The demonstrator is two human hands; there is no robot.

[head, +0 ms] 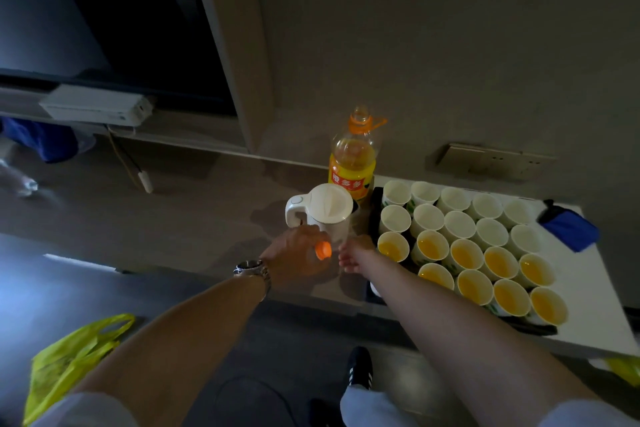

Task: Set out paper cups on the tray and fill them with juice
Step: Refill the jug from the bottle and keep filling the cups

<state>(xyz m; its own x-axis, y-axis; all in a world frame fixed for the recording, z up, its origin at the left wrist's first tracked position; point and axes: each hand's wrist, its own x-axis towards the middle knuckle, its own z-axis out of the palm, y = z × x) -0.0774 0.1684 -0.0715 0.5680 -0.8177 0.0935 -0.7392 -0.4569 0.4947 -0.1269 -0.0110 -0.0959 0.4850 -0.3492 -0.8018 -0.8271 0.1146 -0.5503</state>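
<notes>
Orange liquid: fills nine paper cups (465, 255) in the rows nearest the viewer; the eleven cups behind them look unfilled, so the job seems roughly half done.
Head view, landmark: the dark tray (375, 215) carries all twenty cups in a tight grid on the worktop (207, 204).
Juice bottle (353, 163): upright just behind the tray's far left corner, uncapped, about half full, probably parked there within reach for the next pour.
Left hand (298, 253): left of the tray, fingers curled round the orange bottle cap (323, 250), likely kept off so pouring can resume.
Right hand (356, 253): beside the tray's left edge, fingers loose and slightly spread, holding nothing; it looks poised between cap and bottle.
White kettle (323, 210): lid closed, between the bottle and the hands, just left of the tray.
Blue pouch (569, 227): at the tray's right side.
Yellow bag (69, 357): on the floor, well left of the tray.
</notes>
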